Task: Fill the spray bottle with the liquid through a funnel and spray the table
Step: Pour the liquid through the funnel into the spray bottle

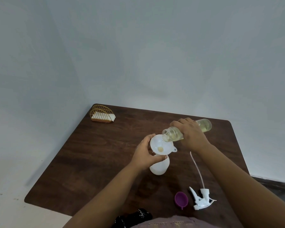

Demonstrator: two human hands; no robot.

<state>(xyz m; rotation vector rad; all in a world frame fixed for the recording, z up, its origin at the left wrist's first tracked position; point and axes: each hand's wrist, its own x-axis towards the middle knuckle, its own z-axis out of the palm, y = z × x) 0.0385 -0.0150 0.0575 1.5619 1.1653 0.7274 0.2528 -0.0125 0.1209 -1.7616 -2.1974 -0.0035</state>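
Observation:
A white spray bottle (160, 167) stands on the dark wooden table (92, 162) with a white funnel (160, 145) in its neck. My left hand (146, 155) grips the bottle's neck just under the funnel. My right hand (190, 134) holds a clear bottle of pale yellow liquid (173, 134) tipped nearly level, its open mouth over the funnel's rim. A little yellowish liquid sits at the funnel's bottom. The white spray head (201, 199) with its long dip tube lies on the table near me.
A purple cap (181, 199) lies left of the spray head. A gold wire napkin holder (102, 114) stands at the table's far left corner. A grey wall rises behind the table. A dark object (133, 217) shows at the near edge.

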